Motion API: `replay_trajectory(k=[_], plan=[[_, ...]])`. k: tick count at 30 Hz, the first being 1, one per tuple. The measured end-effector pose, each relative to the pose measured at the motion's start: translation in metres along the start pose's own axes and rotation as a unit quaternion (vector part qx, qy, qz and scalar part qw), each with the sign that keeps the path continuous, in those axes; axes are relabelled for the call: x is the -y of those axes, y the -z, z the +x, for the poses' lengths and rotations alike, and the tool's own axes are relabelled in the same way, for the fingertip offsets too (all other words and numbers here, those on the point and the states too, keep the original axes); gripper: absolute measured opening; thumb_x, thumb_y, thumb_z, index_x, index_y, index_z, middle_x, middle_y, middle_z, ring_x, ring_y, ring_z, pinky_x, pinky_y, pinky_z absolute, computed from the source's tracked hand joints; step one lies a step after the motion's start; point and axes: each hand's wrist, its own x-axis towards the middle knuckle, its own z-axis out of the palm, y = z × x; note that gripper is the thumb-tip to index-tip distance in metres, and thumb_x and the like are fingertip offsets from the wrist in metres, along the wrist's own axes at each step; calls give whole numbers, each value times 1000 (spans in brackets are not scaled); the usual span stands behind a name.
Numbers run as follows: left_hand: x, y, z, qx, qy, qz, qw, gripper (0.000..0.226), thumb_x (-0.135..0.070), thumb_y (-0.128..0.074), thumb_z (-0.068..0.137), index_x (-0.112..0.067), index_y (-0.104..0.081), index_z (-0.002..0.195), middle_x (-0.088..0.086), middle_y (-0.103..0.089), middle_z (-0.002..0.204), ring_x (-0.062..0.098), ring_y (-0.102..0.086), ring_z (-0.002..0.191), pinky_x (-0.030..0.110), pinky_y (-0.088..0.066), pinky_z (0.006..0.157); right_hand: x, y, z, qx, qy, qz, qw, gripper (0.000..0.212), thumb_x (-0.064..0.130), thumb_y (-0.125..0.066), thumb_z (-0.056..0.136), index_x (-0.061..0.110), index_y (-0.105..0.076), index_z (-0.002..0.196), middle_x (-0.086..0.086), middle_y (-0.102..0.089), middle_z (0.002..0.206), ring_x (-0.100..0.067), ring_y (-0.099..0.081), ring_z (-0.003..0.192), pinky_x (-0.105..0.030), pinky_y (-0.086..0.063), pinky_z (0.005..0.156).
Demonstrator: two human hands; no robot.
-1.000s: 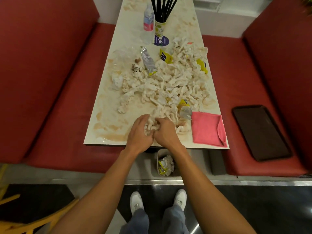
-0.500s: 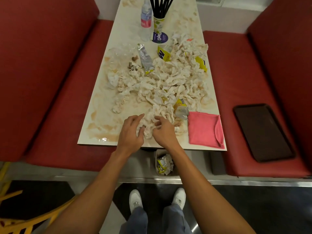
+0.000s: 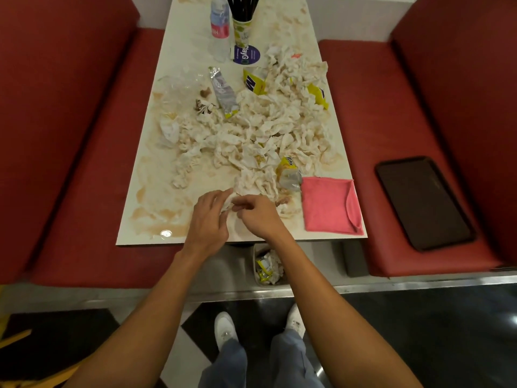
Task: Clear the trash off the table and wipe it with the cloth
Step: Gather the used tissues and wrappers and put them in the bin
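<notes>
- Looked down on a left red bench (image 3: 70, 163) and a right red bench (image 3: 391, 107), set either side of the table (image 3: 145, 214).
- Found that table long, pale and smeared with brown stains.
- Saw a heap of crumpled napkins (image 3: 251, 130) spread across its middle and reaching toward the near edge.
- Noted a dark tray (image 3: 422, 203) lying flat on the right bench seat.
- Noted the pink cloth (image 3: 327, 208) folded on the near right corner of the table, touched by neither hand.
- Spotted a bin (image 3: 255, 259) on the floor under the near table edge, with napkins and a yellow wrapper inside.
- Caught the left hand (image 3: 208, 217) at the heap's near end, fingers curled round a napkin wad (image 3: 229, 204).
- Caught the right hand (image 3: 260, 217) just beside it, fingers curled onto the same wad.
- Picked out a water bottle (image 3: 220, 26) and a cup of black straws (image 3: 242, 30) upright at the far end, side by side.
- Picked out a silver wrapper (image 3: 223, 92) at the heap's far left and a yellow packet (image 3: 289, 173) just beside the cloth.
</notes>
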Motion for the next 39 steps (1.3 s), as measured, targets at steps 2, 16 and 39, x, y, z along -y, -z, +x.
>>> replay_trajectory(k=[2, 16, 39], plan=[[2, -2, 2, -9, -4, 26, 1000, 47, -15, -50, 99, -19, -58, 145, 12, -55, 134, 31, -49, 122, 44, -42, 104, -1, 5, -1, -45, 24, -22, 998, 43, -6, -50, 91, 8, -74, 123, -4, -75, 112, -12, -66, 106, -17, -48, 92], [-20, 24, 30, -45, 149, -89, 984, 31, -8, -46, 106, -12, -62, 133, 9, -49, 127, 13, -51, 100, 9, -33, 85, -14, -12, 34, -151, 150, -337, 917, 36, 17, -72, 95, 7, -66, 129, -17, -59, 123, -35, -49, 122, -43, -47, 99], [-40, 32, 35, -66, 304, -341, 887, 28, -49, -54, 102, -26, -69, 101, -2, -71, 91, 16, -70, 80, 40, -58, 70, 15, -27, -7, -175, 132, 100, 971, 17, 8, -78, 91, 18, -72, 103, -2, -70, 81, -20, -70, 74, -39, -63, 74]])
